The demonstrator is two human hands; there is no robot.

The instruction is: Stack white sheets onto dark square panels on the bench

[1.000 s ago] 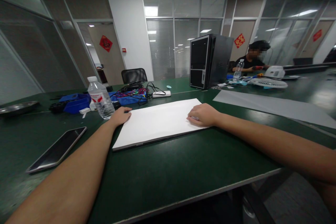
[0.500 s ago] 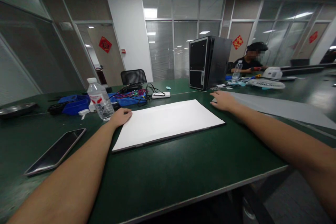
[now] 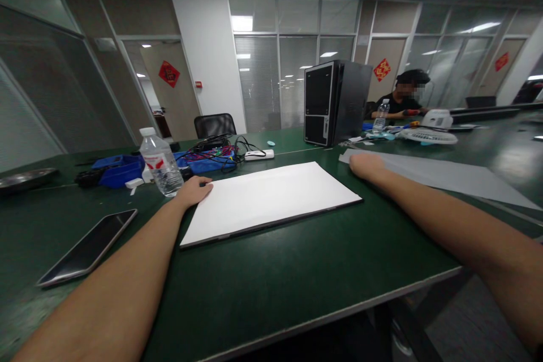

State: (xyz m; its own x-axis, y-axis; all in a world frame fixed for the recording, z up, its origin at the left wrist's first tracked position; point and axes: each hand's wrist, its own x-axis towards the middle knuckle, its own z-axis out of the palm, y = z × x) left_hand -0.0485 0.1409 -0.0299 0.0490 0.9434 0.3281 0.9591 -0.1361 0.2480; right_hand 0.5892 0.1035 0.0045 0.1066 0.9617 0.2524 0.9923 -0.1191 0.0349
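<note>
Since a second ago, the right hand (image 3: 367,167) has left the white-topped panel (image 3: 271,198) and come to the left end of the gray sheet (image 3: 458,177), right of the middle of the frame. Its fingers are curled in and mostly hidden, so the grip looks narrow, but I cannot tell whether it pinches the sheet; a corner of the sheet shows just beyond it. At the panel's upper left corner, the left hand (image 3: 195,190) has stayed put with its thumb along the edge; the rest of that grip is turned away, and I cannot tell how firmly it holds. The panel, thin and dark-edged, lies flat on the green desk (image 3: 292,271) at the middle of the frame. Just beside the left hand stands a clear plastic bottle (image 3: 163,167), and at the lower left lies a smartphone (image 3: 91,246), screen up. Tangled cables (image 3: 218,150) lie over a blue tray (image 3: 207,165) behind the panel, left of center. A black computer tower (image 3: 335,103) stands upright, right of the upper middle. Farther right are a second bottle (image 3: 380,116) and, behind it, a seated co-worker (image 3: 394,103) in a dark top.
</note>
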